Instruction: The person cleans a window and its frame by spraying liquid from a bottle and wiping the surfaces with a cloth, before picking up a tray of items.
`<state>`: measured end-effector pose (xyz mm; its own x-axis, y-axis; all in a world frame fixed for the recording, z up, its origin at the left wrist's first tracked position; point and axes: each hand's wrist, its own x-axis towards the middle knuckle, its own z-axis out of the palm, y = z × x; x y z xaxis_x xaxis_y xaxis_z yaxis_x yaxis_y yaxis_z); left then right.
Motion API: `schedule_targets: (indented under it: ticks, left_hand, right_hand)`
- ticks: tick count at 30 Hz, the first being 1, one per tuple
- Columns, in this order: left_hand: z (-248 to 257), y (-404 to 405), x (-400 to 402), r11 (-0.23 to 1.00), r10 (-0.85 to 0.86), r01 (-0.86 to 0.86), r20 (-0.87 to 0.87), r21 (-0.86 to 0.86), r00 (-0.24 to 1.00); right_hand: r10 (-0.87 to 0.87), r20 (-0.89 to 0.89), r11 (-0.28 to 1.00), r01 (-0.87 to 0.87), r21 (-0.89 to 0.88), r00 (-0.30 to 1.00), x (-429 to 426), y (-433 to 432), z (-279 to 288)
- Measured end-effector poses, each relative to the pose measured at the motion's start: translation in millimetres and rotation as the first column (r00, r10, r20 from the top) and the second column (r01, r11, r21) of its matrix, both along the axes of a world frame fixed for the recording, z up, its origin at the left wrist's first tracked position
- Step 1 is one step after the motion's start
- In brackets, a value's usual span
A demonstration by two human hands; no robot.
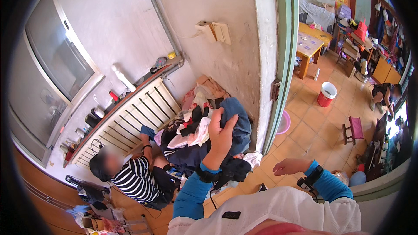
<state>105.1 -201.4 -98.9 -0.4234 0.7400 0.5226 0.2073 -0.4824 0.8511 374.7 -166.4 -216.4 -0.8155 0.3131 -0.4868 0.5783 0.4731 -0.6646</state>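
Note:
My left hand point(221, 134) is raised at the pile of clothes, with its thumb and fingers around the edge of a blue denim garment point(240, 133). The denim hangs at the right side of the pile, beside the wall. Dark, white and patterned clothes point(196, 130) are heaped to its left, against the radiator. My right hand point(291, 166) is held low over the tiled floor, in front of my white top, with nothing seen in it; its fingers point left. Both forearms wear blue sleeves and black wrist straps.
A person point(137, 176) in a striped top crouches by the white radiator point(130, 120), one hand at a blue cloth. The green door frame point(284, 55) stands right of the pile. Beyond are a pink basin point(283, 122), a red-white bucket point(326, 94), a stool point(354, 130) and another person point(383, 96).

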Motion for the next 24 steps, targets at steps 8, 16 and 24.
schedule_targets:
  ticks: [8, 16, 24]
  left_hand:
    - [11, 16, 8, 0.979, 0.198, -0.177, -0.254, 0.104, 0.947]
    - [7, 42, 12, 0.922, 0.388, -0.355, -0.344, 0.157, 0.855]
    - [8, 70, 22, 0.905, 0.423, -0.363, -0.364, 0.223, 0.83]
  right_hand:
    - [0.086, -0.044, 0.996, -0.086, -0.008, 0.995, -11, 42, -4]
    - [0.17, -0.11, 0.985, -0.171, 0.005, 0.979, -14, 77, 19]
    - [0.147, -0.103, 0.988, -0.151, -0.035, 0.984, -8, 100, 20]
